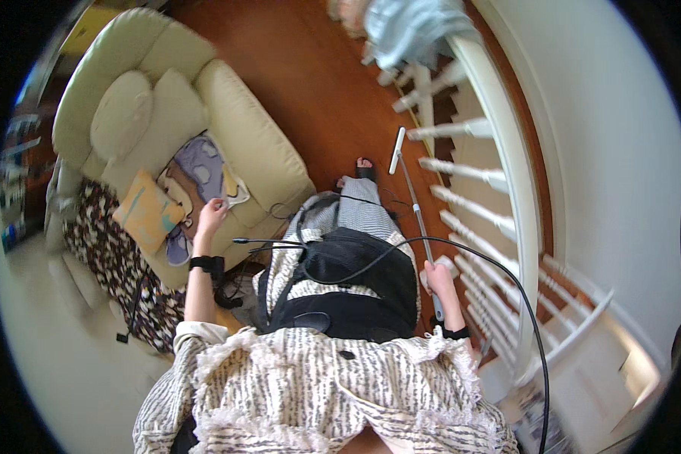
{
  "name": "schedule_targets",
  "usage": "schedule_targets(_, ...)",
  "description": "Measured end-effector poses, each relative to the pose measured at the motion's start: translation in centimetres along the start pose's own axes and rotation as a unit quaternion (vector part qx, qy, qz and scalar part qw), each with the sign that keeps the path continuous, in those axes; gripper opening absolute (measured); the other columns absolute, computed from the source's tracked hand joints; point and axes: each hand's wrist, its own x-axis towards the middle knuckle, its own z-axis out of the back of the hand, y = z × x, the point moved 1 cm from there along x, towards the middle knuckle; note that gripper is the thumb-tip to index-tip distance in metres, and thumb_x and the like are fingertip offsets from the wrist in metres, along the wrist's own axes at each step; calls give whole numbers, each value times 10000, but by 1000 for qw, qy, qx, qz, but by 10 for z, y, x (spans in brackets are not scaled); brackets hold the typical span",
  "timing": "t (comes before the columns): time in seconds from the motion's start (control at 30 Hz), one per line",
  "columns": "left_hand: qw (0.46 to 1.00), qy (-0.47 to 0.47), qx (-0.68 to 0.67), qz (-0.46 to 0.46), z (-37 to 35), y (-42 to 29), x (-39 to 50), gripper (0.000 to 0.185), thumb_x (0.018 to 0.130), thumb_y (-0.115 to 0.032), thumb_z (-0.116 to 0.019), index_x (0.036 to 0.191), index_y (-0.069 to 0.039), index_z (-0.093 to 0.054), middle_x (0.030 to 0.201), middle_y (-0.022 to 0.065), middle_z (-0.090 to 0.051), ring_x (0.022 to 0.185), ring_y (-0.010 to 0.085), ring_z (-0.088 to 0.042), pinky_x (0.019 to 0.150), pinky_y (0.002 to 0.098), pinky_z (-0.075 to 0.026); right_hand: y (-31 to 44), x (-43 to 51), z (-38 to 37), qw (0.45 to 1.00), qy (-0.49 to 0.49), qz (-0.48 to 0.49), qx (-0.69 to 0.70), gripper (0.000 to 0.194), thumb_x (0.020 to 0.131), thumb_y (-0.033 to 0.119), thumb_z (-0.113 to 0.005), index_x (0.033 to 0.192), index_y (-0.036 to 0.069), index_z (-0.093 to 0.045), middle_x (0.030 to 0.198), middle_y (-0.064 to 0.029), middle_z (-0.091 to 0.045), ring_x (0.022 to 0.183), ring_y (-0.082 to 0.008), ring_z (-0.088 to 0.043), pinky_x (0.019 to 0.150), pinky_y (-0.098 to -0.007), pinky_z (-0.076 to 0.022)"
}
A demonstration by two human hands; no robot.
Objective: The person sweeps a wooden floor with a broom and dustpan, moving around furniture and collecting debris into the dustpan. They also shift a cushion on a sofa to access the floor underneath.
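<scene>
My right hand [440,278] grips the grey handle of a long squeegee [419,220] low at my side. Its pole slants away from me, and the white head [397,150] rests at or just above the wooden floor beside the stair balusters. Out to the other side, my left hand [212,215] is raised over the seat of a cream sofa [249,127]. Its fingers are bent, and whether they hold anything is too small to tell. Behind it lie a patterned purple and brown cloth [196,170] and a yellow-orange cushion [149,211].
A white banister [516,164] with balusters runs along the right, light-blue fabric [417,28] draped over its far end. Black cables [522,284] cross in front of my body. A dark patterned throw [110,249] covers the sofa's near part. Reddish-brown wooden floor [295,68] stretches ahead.
</scene>
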Motion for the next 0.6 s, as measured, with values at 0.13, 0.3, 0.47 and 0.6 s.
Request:
schedule_targets(0.13,999,-19,-20,40,9,36,-49,384,739,-239,-607,1066,-53,-536,845,138,-613,784,252,-590,705,331,-455,89,-12,15,973,-85,143,-160,453,855,333,-438,764,-93,-562,737,-282,-575,726,-406,-575,661,-457,-454)
schedule_targets(0.3,984,-11,-110,141,-1,71,-112,364,744,-221,-602,1057,-46,-539,807,137,-621,786,245,-596,703,326,-455,203,-16,25,945,-30,236,-223,465,864,342,-410,724,-77,-555,634,-265,-552,626,-399,-570,618,-450,-459)
schedule_targets(0.47,965,37,-205,161,34,-7,-74,378,760,-248,-613,1075,-55,-532,813,73,-603,750,151,-557,650,274,-437,386,93,33,975,196,98,-41,457,886,397,-388,602,42,-432,457,-39,-436,360,-135,-432,350,-277,-362)
schedule_targets(0.6,881,88,-407,224,82,-66,12,570,758,-314,-638,1228,-87,-409,995,87,-554,901,144,-517,714,289,-403,488,184,-15,961,243,128,-33,509,889,397,-363,571,12,-463,456,-67,-454,351,-160,-446,344,-287,-377)
